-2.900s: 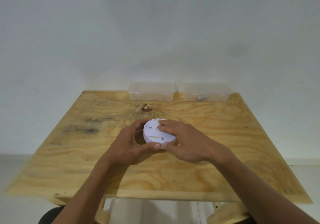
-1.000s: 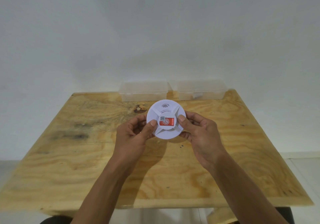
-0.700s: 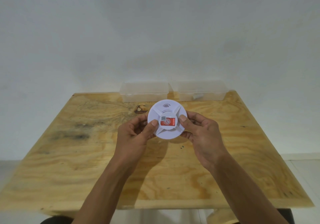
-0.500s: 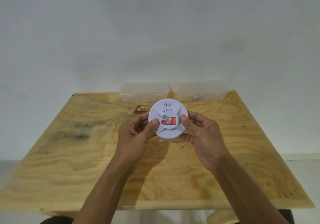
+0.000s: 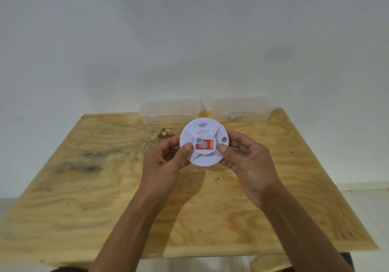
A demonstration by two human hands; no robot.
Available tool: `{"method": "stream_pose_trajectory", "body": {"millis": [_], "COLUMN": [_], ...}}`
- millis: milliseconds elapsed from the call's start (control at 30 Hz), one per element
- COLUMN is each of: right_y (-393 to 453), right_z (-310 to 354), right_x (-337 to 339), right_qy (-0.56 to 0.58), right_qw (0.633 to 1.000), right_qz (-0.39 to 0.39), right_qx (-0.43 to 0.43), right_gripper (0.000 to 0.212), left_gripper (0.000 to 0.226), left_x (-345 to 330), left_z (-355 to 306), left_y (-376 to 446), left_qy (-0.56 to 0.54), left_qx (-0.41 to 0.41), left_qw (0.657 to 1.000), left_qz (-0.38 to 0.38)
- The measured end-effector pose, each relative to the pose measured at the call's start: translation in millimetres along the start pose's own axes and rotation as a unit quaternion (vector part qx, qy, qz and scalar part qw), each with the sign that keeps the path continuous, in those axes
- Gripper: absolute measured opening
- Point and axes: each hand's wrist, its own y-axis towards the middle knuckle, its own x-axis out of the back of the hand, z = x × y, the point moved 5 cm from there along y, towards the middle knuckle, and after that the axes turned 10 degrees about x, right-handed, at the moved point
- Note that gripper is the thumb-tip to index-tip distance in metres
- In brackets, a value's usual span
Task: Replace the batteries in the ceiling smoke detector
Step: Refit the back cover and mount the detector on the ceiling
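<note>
A round white smoke detector is held up above the wooden table, its flat face turned toward me. That face carries a red label, a small square code sticker and a wave symbol near its top. My left hand grips its left rim, thumb pressed on the face. My right hand grips the right rim the same way, thumb beside the red label. A small grey button shows near the right edge. No batteries are visible.
Two clear plastic boxes stand side by side at the table's far edge against the white wall, the left box and the right box. A dark knot marks the wood just behind the detector.
The detector was lifted off the table and flipped from its other side to this labelled face. Over the last second it has drifted slightly right; both hands keep their grip.
</note>
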Motion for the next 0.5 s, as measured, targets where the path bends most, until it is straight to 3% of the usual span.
{"method": "stream_pose_trajectory", "body": {"millis": [500], "right_y": [0.3], "right_z": [-2.1], "right_x": [2.0], "right_qy": [-0.019], "right_qw": [1.0], "right_qz": [-0.011], "right_qx": [0.009], "right_gripper": [0.038], "left_gripper": [0.031], "left_x": [3.3], "left_z": [2.6], "left_y": [0.7], "left_qy": [0.017], "left_qx": [-0.007], "left_qw": [1.0], "left_qz": [0.008]}}
